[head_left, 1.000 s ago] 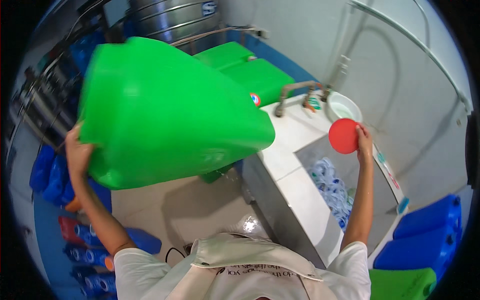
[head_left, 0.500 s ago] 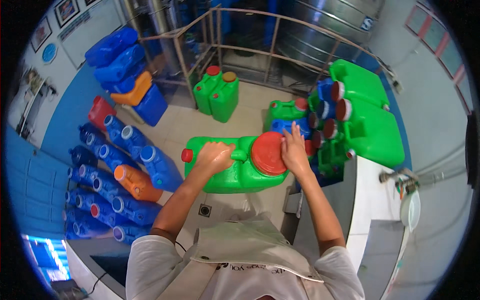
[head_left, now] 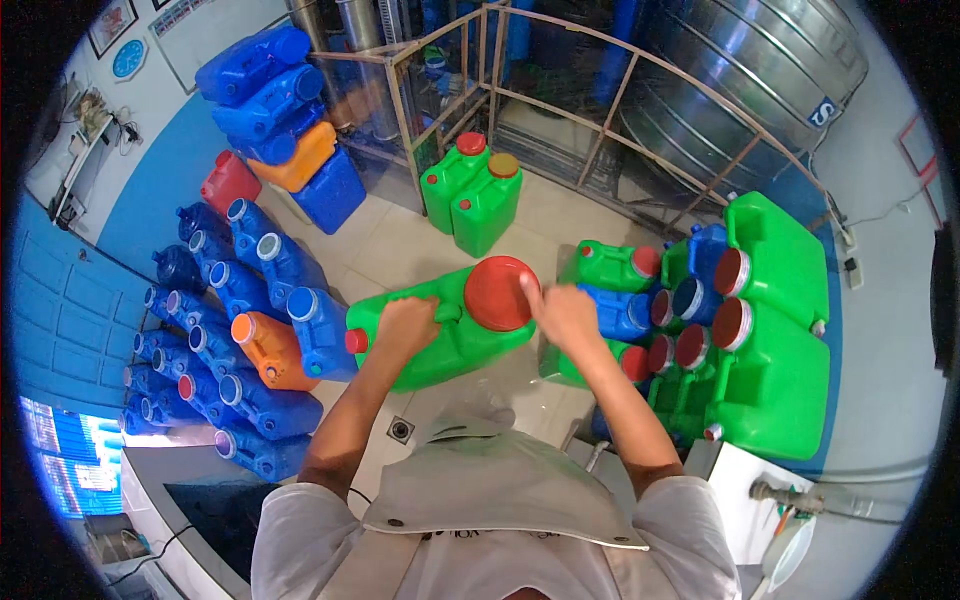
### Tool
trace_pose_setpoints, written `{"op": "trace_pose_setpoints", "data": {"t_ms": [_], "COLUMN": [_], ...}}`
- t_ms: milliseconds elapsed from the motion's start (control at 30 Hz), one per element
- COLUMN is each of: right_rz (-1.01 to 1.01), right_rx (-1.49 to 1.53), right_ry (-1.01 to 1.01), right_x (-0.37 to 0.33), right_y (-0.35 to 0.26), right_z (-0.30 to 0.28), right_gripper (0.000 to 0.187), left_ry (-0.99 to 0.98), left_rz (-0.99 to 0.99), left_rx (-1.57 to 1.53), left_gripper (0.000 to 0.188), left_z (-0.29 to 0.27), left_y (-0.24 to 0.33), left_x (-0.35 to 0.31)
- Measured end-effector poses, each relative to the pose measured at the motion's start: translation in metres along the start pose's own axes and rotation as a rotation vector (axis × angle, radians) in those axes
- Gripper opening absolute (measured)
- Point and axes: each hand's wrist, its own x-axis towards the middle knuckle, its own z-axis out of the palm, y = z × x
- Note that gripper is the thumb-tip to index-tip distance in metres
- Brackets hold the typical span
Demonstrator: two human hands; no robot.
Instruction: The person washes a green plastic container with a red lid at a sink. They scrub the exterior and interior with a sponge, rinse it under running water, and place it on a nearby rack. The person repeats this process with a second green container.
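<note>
A green jerry can [head_left: 450,345] lies tilted in front of me, its wide red lid [head_left: 497,293] up and toward the right. My left hand [head_left: 405,328] is wrapped round the can's handle. At the lid's right edge is my right hand [head_left: 566,318], its thumb over the rim and the other fingers curled at the side, partly hidden. A small red cap [head_left: 356,341] sticks out at the can's left end, beside my left wrist.
Several blue jugs [head_left: 240,290] and an orange jug [head_left: 270,345] stand at left. Two upright green cans [head_left: 487,205] stand by the metal railing [head_left: 600,130]. Green cans [head_left: 770,370] crowd the right, near a white counter [head_left: 745,490]. A drain [head_left: 400,430] sits in the floor.
The green can has shifted left and tilted, its lid end now higher. My right hand has gone from spread fingers on the lid to curled at its edge. The view has turned.
</note>
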Motion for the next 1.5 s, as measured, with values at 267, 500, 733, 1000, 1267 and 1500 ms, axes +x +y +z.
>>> {"op": "trace_pose_setpoints", "data": {"t_ms": [267, 500, 733, 1000, 1267, 1500], "right_rz": [-0.162, 0.366, 0.660, 1.427, 1.542, 1.477], "right_rx": [1.002, 0.835, 1.103, 1.061, 1.352, 1.610], "right_ry": [0.128, -0.116, 0.129, 0.731, 1.089, 1.079], "right_x": [0.087, 0.133, 0.091, 0.136, 0.186, 0.170], "right_y": [0.018, 0.155, 0.284, 0.318, 0.368, 0.284], "right_z": [0.007, 0.074, 0.223, 0.340, 0.418, 0.461], "right_gripper": [0.062, 0.049, 0.038, 0.041, 0.042, 0.051], "left_ry": [0.247, 0.198, 0.233, 0.057, 0.001, 0.112], "left_rz": [-0.276, -0.689, -0.949, -0.792, -0.752, 0.109], "left_rx": [-0.192, -1.368, -2.131, -2.228, -1.983, -1.281], "left_gripper": [0.024, 0.011, 0.011, 0.037, 0.039, 0.029], "left_z": [0.030, 0.101, 0.255, 0.350, 0.376, 0.394], "left_y": [-0.039, -0.118, -0.146, -0.199, -0.189, -0.109], "left_x": [0.122, 0.300, 0.477, 0.563, 0.565, 0.475]}}
